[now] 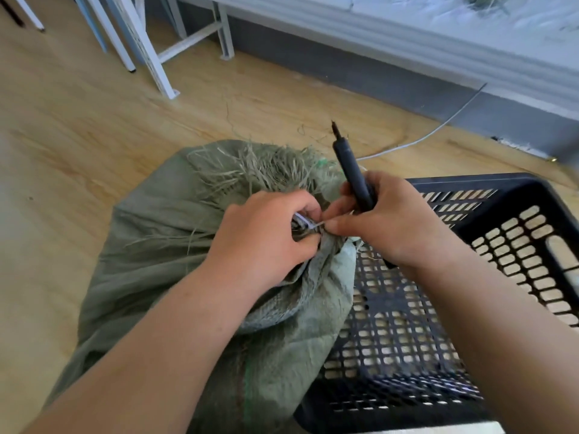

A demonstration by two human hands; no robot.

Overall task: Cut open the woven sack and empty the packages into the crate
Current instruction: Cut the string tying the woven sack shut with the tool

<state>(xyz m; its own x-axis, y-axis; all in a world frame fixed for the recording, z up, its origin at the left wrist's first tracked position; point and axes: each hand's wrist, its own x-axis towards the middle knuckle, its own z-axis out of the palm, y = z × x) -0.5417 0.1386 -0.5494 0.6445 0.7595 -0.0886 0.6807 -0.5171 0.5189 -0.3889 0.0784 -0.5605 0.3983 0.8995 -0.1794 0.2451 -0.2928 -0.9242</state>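
Note:
A grey-green woven sack lies on the wooden floor, its frayed, bunched neck at the middle of the view. My left hand grips that bunched neck where a white tie wraps it. My right hand holds a slim black cutter with its tip pointing up and away, while its thumb and finger pinch the tie's loose end. A black lattice plastic crate sits right beside the sack, at the right, with nothing visible inside. The packages are hidden in the sack.
White metal table legs stand at the far left. A grey wall base and a pale ledge run across the back. A thin white cable trails over the floor behind the sack. Loose sack fibres lie on the floor.

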